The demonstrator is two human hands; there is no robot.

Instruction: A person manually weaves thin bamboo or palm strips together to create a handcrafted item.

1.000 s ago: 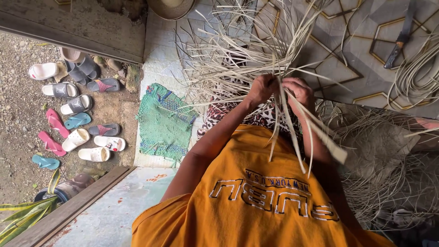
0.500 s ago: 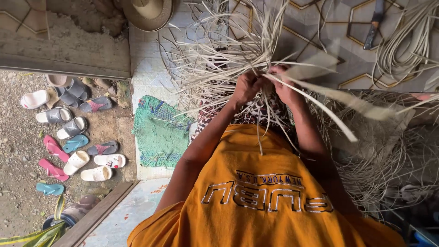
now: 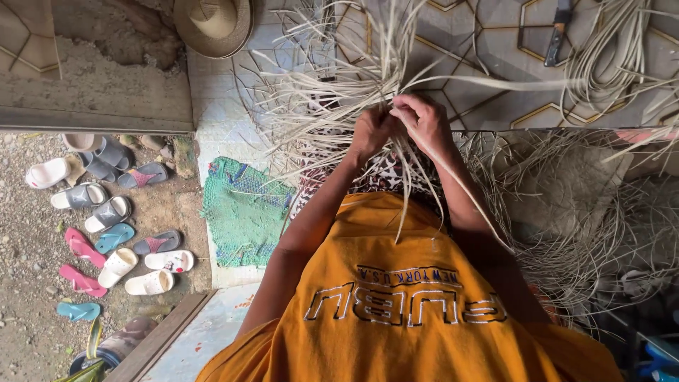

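Weaving looks to be underway: left hand (image 3: 369, 131) and right hand (image 3: 424, 120) are both closed around a bundle of pale straw strips (image 3: 332, 92), held in front of the chest above the tiled floor (image 3: 488, 85). Judging by the splayed ends, the next move calls for picking one strip cleanly from its neighbours.

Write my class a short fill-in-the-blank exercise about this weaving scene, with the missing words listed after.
1. Both hands, the left hand and right hand, grip pale ___ strips.
2. The person's shirt is ___.
3. The mat beside the sandals is ___.
4. Near the top edge lies a straw ___.

Missing words: woven; orange; green; hat
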